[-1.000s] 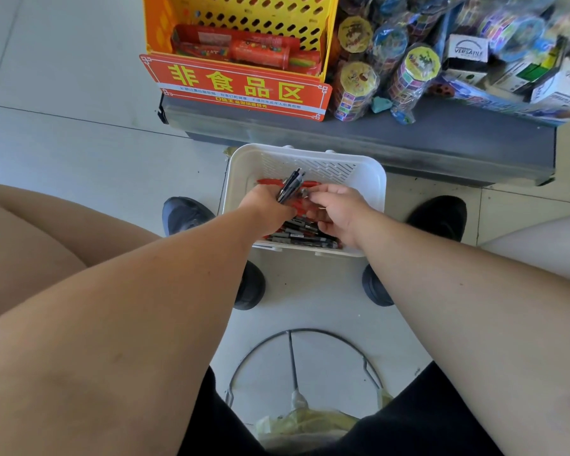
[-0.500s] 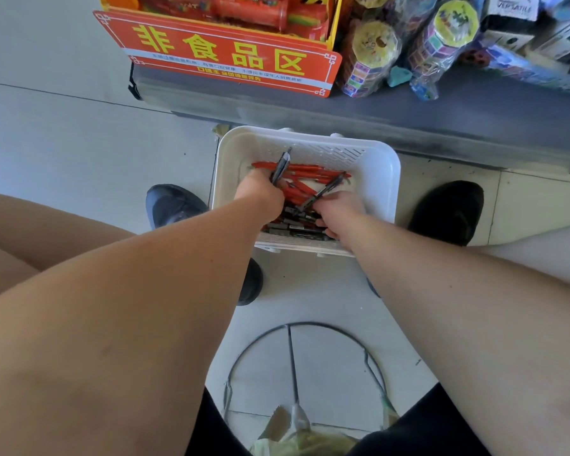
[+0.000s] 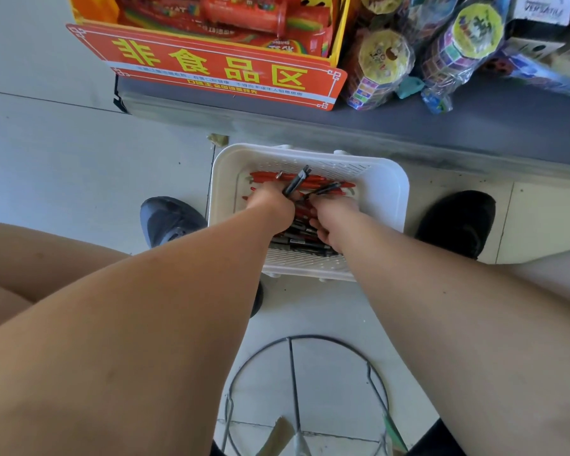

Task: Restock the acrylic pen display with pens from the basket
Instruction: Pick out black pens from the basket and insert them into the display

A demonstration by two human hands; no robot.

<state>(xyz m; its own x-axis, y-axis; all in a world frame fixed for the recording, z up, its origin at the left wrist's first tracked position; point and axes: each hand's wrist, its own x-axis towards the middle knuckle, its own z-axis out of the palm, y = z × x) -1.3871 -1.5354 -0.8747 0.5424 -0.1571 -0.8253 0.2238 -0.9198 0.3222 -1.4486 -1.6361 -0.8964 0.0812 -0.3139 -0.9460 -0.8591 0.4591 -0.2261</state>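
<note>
Head camera, looking down: a white basket [image 3: 389, 195] sits on the tiled floor, just below a grey shelf ledge [image 3: 408, 126] at its 12 o'clock. Both hands are inside it. The left hand [image 3: 270, 207] is clenched round a bundle of dark pens [image 3: 296, 182] whose ends stick up toward 1 o'clock out of the fist. The right hand [image 3: 333, 218], just beside it at 3 o'clock, has its fingers curled down and pinches a single dark pen [image 3: 324, 189] that slants toward 2 o'clock – the fingertips themselves are hidden behind the hand. Red pens [image 3: 265, 176] lie across the far half of the basket; more loose dark pens [image 3: 305, 243] lie in the near half, under the right wrist. A grey shoe [image 3: 168, 218] stands at the basket's 9 o'clock and a black shoe [image 3: 458, 222] at its 3 o'clock. A red sign with yellow characters [image 3: 218, 69] hangs from the shelf at 11 o'clock, and a wire ring [image 3: 310, 339] lies on the floor at 6 o'clock.
</note>
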